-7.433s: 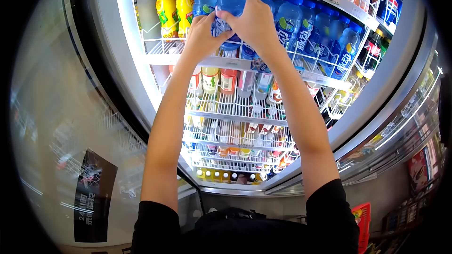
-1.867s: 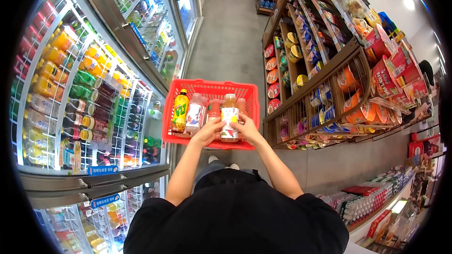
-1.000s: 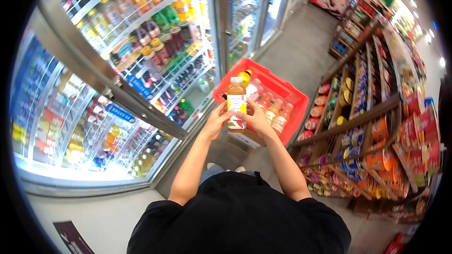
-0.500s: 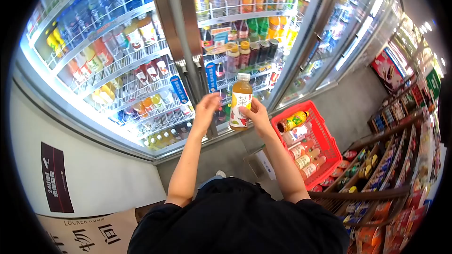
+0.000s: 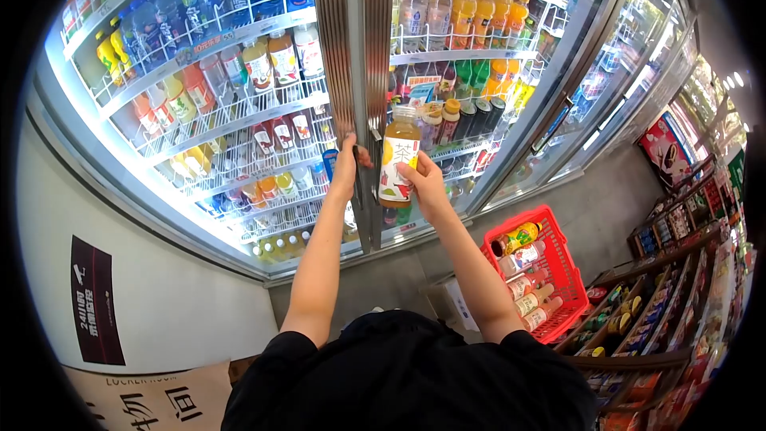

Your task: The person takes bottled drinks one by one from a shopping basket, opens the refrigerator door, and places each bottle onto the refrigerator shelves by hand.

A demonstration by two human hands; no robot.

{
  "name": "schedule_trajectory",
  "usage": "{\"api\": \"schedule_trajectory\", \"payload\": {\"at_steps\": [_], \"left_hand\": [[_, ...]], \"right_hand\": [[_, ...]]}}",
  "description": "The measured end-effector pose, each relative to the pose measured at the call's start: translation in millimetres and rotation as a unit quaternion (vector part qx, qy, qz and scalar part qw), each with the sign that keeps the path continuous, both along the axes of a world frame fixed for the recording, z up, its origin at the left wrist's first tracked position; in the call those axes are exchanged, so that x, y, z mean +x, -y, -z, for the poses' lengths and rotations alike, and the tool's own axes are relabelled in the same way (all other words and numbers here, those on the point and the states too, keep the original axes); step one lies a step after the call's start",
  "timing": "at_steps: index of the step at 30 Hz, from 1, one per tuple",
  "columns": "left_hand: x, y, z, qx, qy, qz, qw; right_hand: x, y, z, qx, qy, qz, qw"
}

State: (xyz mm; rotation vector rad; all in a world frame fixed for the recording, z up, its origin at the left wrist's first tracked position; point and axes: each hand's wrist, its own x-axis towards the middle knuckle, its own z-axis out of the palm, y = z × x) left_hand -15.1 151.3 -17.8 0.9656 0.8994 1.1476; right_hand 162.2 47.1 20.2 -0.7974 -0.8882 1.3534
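Observation:
My right hand (image 5: 427, 183) grips a bottle of tea (image 5: 398, 168), held upright in front of the right fridge door. The bottle has a white cap, amber liquid and a white label with fruit pictures. My left hand (image 5: 345, 168) is closed on the fridge door handle (image 5: 358, 179), where the two metal-edged glass doors meet. Its fingertips show past the metal edge, partly hidden. Behind the hands, rows of drinks (image 5: 271, 60) stand on wire shelves inside the lit fridge.
A red shopping basket (image 5: 571, 271) holding several bottles is on my right. Beyond it stand snack shelves (image 5: 650, 303). More glass fridge doors (image 5: 622, 72) run off to the right. A white panel (image 5: 175, 295) with a dark sign is at my left, and a grey floor (image 5: 578, 179) lies between.
My left hand has moved up to the door handle and closed on it. The tea bottle stays in my right hand, slightly further left and higher. The view has shifted closer to the fridge.

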Motion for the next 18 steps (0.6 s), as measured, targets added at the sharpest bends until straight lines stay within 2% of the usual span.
{"api": "schedule_trajectory", "payload": {"at_steps": [2,4,5,9,14,18], "left_hand": [[1,-9,0,0.017,0.017,0.013,1.000],[-8,-12,4,0.026,0.032,0.121,0.992],[-7,-12,7,0.023,0.037,0.121,0.992],[1,-13,12,0.008,0.043,0.048,0.998],[4,-10,12,-0.015,0.048,0.017,0.999],[7,-7,9,0.001,-0.004,-0.018,1.000]], "right_hand": [[-11,-6,1,0.004,-0.002,0.005,1.000],[-21,-9,9,-0.006,-0.009,0.015,1.000],[-25,-11,18,-0.017,-0.010,0.015,1.000],[-38,-3,24,-0.020,0.001,0.016,1.000],[-44,23,11,-0.025,-0.021,0.016,0.999],[-33,38,7,-0.022,-0.017,0.007,1.000]]}}
